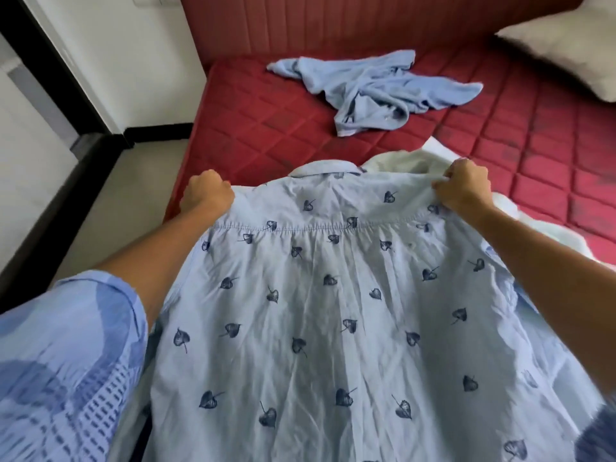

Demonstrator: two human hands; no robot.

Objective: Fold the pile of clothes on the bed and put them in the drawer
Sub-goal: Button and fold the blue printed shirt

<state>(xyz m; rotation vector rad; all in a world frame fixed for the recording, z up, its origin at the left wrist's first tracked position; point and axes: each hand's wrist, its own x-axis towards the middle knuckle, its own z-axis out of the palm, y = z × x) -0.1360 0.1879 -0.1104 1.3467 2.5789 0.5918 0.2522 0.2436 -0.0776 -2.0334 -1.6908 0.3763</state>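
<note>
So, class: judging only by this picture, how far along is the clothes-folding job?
Done: nothing looks folded, and no drawer is in view. In hand: the left hand and right hand grip the shoulders of the pale blue leaf-print shirt, held spread out. Left: that shirt, the crumpled plain light blue garment on the red quilted mattress, and the white cloth behind the collar.

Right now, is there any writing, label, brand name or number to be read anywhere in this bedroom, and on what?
None can be read.
Pale blue collared shirt with dark leaf print, gripped by left hand and right hand: pattern only, no label showing.
Crumpled plain light blue garment on the red quilted mattress: no text.
</note>
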